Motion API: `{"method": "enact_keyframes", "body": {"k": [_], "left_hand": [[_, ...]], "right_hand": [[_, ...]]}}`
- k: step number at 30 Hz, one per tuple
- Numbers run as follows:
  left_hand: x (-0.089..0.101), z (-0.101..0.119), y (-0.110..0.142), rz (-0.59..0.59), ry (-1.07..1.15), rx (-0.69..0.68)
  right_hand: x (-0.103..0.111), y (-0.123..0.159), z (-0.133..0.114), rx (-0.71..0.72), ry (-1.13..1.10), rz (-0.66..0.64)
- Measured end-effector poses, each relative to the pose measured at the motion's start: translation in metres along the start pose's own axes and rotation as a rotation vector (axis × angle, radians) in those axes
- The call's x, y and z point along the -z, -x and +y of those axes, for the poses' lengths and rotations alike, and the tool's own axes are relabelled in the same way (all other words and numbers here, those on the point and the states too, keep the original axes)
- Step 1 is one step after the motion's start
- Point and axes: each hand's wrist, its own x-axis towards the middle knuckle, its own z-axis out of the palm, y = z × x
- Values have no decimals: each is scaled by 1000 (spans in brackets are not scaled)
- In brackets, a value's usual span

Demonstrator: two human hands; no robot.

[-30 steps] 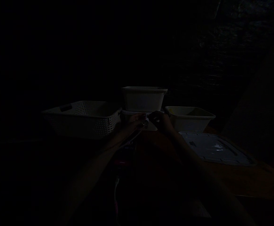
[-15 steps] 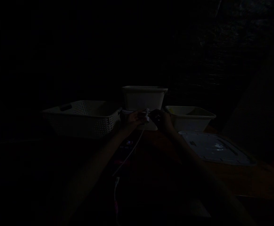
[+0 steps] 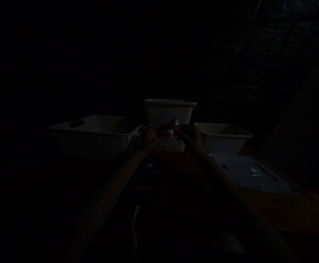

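Note:
The scene is very dark. My left hand and my right hand meet in front of a white bin, both pinched on a small white plug-like piece with a thin white cable trailing down from it. The cable's lower run is barely visible. Both hands' fingers are curled round the piece.
A white perforated basket stands at the left, a second white bin at the right. A flat white lid lies on the wooden table. A dark device with small lit digits lies below my hands.
Both hands have lifted the white piece a little higher, up in front of the middle bin. The cable, bright half a second ago, is now hardly seen.

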Motion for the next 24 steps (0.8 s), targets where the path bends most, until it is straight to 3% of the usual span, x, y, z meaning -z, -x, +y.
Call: {"method": "enact_keyframes", "body": {"k": [2, 6, 13, 24], "left_hand": [[-1, 2, 1, 23, -47, 9], [-2, -1, 3, 38, -153, 82], [3, -17, 2, 47, -211, 155], [2, -20, 4, 50, -129, 139]], "right_hand": [[-1, 0, 3, 13, 82, 15], [1, 1, 12, 78, 479, 32], [3, 5, 11, 85, 936, -99], [-1, 6, 9, 80, 1026, -69]]}}
